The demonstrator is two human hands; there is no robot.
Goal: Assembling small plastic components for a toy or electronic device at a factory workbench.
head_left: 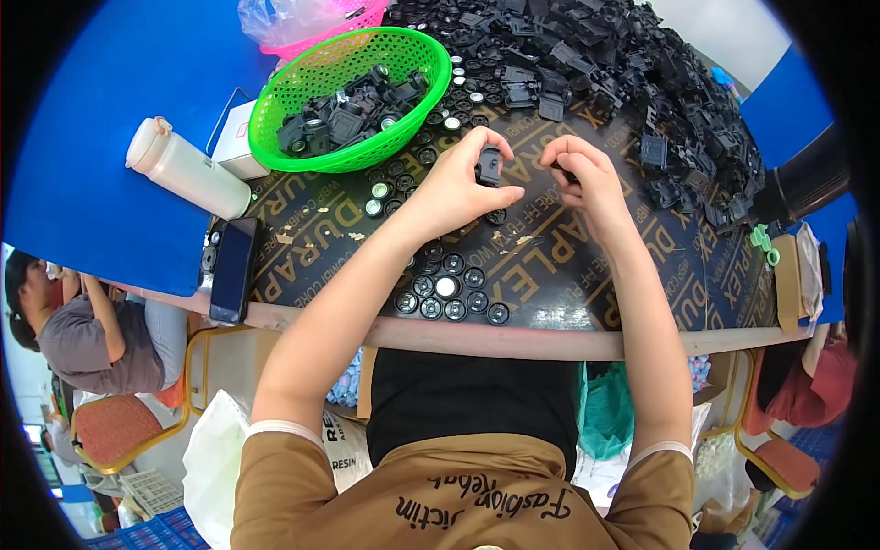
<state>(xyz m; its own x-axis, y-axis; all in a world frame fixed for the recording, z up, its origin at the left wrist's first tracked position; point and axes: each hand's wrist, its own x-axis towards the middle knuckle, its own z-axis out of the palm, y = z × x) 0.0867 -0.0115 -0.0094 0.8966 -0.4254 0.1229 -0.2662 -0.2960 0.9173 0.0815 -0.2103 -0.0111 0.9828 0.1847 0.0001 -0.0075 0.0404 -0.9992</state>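
Above the middle of the table, my left hand grips a black plastic toy-car chassis between thumb and curled fingers. To its right, my right hand is closed in a pinch, a small black piece showing at its fingertips; its kind is mostly hidden. Near the front edge lies a cluster of small black toy wheels, one white-centred wheel among them. One more black wheel lies just under my left thumb.
A green basket of black parts stands back left, a pink basket behind it. Black plastic parts heap up at back and right. A white bottle and a phone sit left. Green scissors lie at right.
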